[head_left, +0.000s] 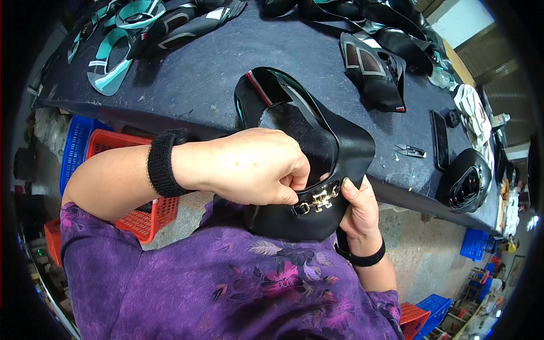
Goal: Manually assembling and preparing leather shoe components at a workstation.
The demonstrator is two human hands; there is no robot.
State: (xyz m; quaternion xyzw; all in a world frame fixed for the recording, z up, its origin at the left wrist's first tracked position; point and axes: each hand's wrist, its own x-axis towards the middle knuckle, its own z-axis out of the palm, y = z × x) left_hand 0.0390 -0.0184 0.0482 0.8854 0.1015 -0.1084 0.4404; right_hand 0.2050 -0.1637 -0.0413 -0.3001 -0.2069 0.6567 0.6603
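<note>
A black leather shoe upper (354,144) leans against the table's near edge, its opening facing up and its lower part close to my body. Gold chain-like hardware (322,199) is fixed across its front, and a red-white-blue ribbon (258,88) runs inside its far end. My left hand (249,161) reaches over the opening, with thumb and curled fingers pinching the rim beside the hardware. On the other side, my right hand (361,212) grips the upper, its thumb pressed on the leather at the hardware's end. The right fingers are mostly hidden behind the upper.
Thread snips (411,151) and a dark phone-like slab (439,140) lie on the dark table (198,85) at right, near another black upper (467,181). More uppers (371,73) are piled along the far side. Red (164,218) and blue crates (76,150) stand below at left.
</note>
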